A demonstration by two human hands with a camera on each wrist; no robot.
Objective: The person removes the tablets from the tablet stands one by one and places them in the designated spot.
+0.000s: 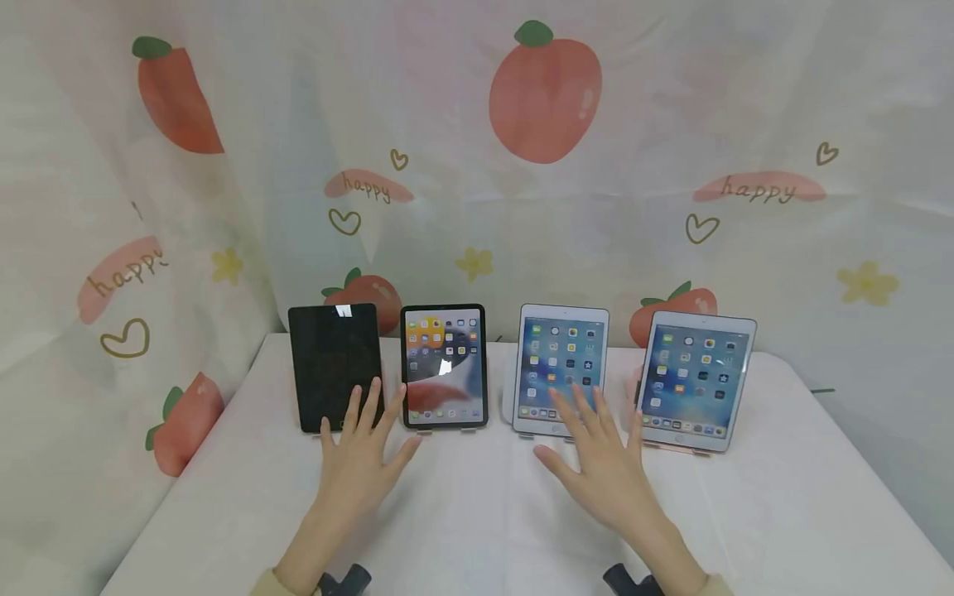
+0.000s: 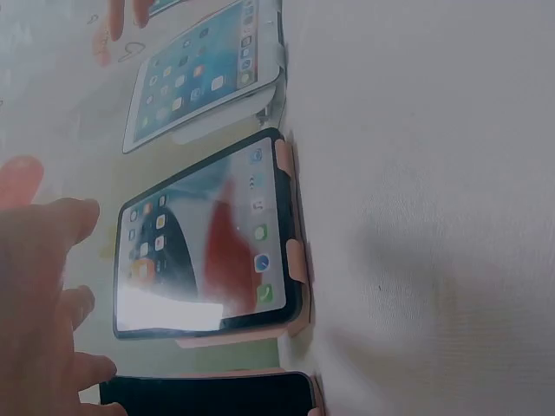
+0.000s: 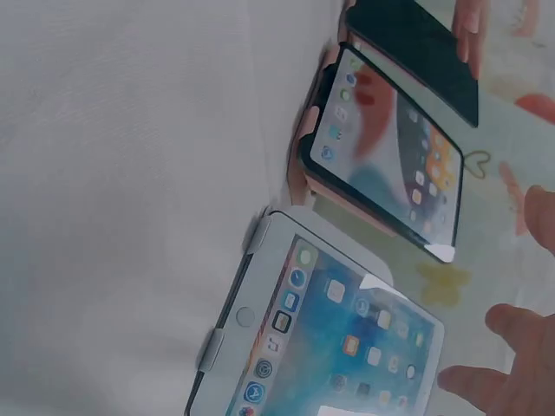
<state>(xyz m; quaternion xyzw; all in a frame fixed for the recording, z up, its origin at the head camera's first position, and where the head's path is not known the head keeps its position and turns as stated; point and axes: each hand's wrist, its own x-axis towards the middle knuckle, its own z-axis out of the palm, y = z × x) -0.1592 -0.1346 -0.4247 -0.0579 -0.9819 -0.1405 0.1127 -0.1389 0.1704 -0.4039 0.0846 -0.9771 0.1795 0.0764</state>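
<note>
Four tablets lean upright in a row on stands. At the far left is a black tablet (image 1: 335, 348) with a dark screen. Beside it, a dark-framed tablet (image 1: 447, 364) shows app icons. Two white-framed tablets, the inner one (image 1: 555, 356) and the outer one (image 1: 696, 372), show blue home screens. My left hand (image 1: 361, 472) is spread in front of the black tablet, fingers apart. My right hand (image 1: 607, 476) is spread likewise before the inner white-framed tablet. Neither hand holds anything; whether any fingertip touches a screen I cannot tell.
A white cloth (image 1: 477, 530) covers the table. Behind it hangs a curtain (image 1: 447, 99) printed with fruit, hearts and "happy". Pink stand feet (image 2: 296, 261) hold the dark-framed tablet's lower edge. Dark camera mounts (image 1: 346, 581) show by both wrists.
</note>
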